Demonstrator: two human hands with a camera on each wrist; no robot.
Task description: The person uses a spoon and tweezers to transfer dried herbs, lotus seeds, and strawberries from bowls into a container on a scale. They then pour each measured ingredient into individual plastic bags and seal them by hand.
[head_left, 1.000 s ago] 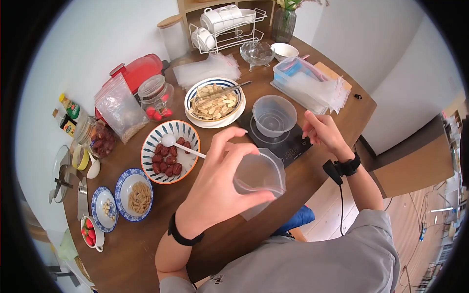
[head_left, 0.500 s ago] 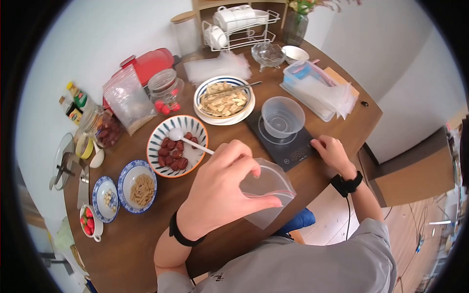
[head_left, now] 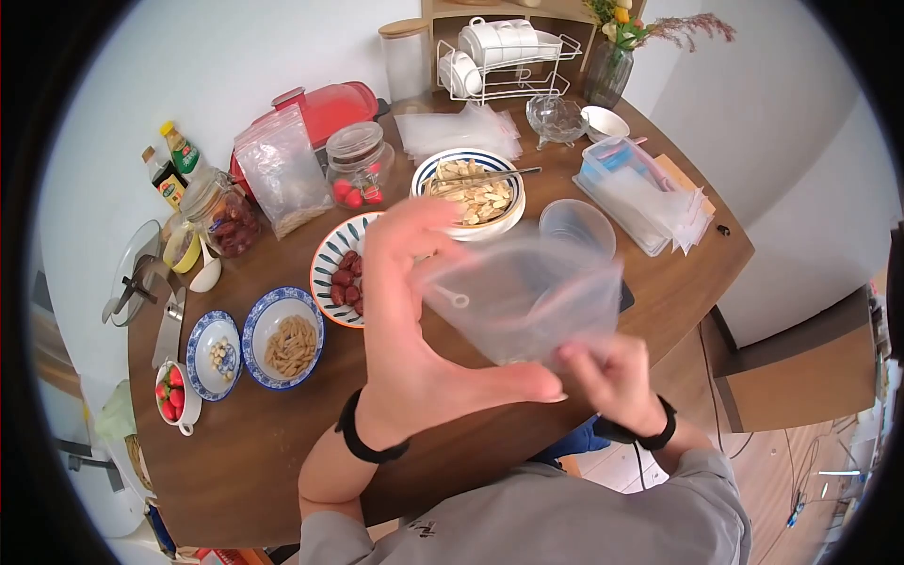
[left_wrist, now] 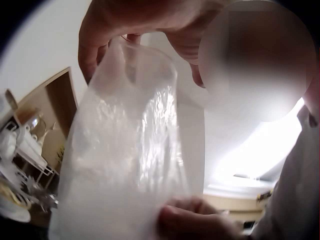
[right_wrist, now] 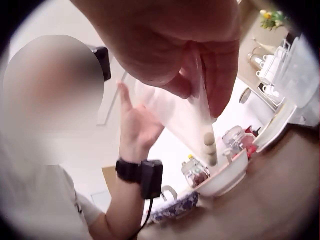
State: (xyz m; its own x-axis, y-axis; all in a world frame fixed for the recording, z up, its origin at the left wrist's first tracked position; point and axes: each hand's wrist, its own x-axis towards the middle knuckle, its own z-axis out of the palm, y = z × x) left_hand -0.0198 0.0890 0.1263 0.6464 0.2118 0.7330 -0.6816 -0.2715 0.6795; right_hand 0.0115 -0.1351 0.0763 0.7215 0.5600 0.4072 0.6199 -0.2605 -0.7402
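Note:
A clear plastic bag hangs between the two hands, above the table's front. My right hand pinches the bag's lower right side; in the right wrist view its thumb and fingers press the film together. A few pale rounded pieces show at the bag's lower end. My left hand is spread in a wide C, its upper fingers at the bag's upper left edge and its thumb apart from the film. Behind the bag, a clear plastic tub stands over a mostly hidden black scale.
Left of the hands stand a bowl of red dates with a white spoon, a blue-rimmed bowl of pale strips and a cup of strawberries. Further back are a bowl of pale slices and a box of bags.
My right hand has moved from beside the scale to the bag and now pinches it. The bag is raised, and my left thumb has come away from it. The head view has turned left.

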